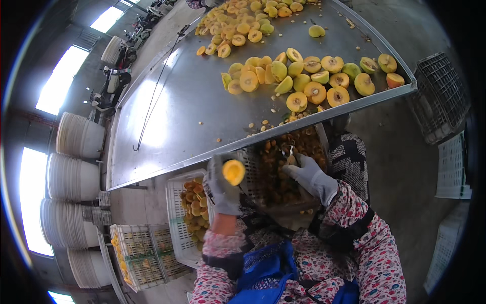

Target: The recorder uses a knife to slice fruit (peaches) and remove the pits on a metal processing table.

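Note:
My gloved left hand (224, 193) holds a yellow peach half (233, 172), its hollowed cut face turned up. In my gloved right hand (313, 180) is a small pitting tool (291, 152) with a curved metal end and a handle between thumb and fingers. The tool is over a plastic crate (251, 171) of brownish pits and scraps, between my knees and partly under the table edge. Left of my left hand, a white slatted crate (180, 220) holds peach halves. Above both hands, halved peaches (315, 92) lie on the metal table (182, 110), several with pits in them.
A raised rim (262, 135) edges the table. A long thin metal hook (152, 104) lies across its left part. Another peach pile (243, 22) is at the far end. Crates (144, 254) stand lower left, with stacked white tubs (72, 176) beyond. A dark crate (440, 97) is at right.

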`<state>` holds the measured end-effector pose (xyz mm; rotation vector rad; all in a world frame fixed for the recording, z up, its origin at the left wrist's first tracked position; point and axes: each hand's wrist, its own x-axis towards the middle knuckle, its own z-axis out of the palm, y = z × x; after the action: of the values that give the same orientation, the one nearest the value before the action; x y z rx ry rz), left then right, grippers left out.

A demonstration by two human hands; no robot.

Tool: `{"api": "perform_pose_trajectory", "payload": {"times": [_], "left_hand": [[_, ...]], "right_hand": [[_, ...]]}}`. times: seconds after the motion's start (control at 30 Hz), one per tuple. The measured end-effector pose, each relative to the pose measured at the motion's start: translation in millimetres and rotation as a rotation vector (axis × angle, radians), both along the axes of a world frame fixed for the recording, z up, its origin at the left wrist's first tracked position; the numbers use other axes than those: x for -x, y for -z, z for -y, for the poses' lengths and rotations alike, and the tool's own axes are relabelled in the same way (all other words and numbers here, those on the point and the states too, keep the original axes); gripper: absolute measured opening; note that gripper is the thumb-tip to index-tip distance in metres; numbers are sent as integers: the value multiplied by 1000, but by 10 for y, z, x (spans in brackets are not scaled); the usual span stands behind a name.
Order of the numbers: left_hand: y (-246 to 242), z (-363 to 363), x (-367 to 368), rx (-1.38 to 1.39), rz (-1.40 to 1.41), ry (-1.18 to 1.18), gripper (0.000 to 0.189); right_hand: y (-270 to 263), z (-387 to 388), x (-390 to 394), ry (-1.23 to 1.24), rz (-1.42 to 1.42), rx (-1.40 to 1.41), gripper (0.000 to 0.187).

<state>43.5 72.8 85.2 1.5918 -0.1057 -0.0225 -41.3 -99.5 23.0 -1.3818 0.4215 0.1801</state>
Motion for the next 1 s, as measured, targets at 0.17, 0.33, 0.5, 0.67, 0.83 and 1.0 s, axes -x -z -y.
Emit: {"api": "perform_pose_trajectory", "payload": {"times": [0.17,0.33,0.5,0.67,0.83,1.0], "left_hand": [[-40,-1228,-462,-997,405,-261,15],[-105,-893,-916,-1092,599,-219,10],[143,586,-1653,-808,688,204,23],[463,927,-2394,-1262,687,10,31],[651,565,-2282,-810,79,250,32],[71,443,-1071,89,-240,284,24]], "right_hand": [[-215,76,137,28,-19,-50,18],[-47,-22,150,62,63,-54,18],[-41,-39,93,67,-40,-217,26],[-8,-93,24,108,-97,-239,40],[36,-105,-93,-31,-20,119,43],[-9,-64,-9,54,228,207,41]]}}
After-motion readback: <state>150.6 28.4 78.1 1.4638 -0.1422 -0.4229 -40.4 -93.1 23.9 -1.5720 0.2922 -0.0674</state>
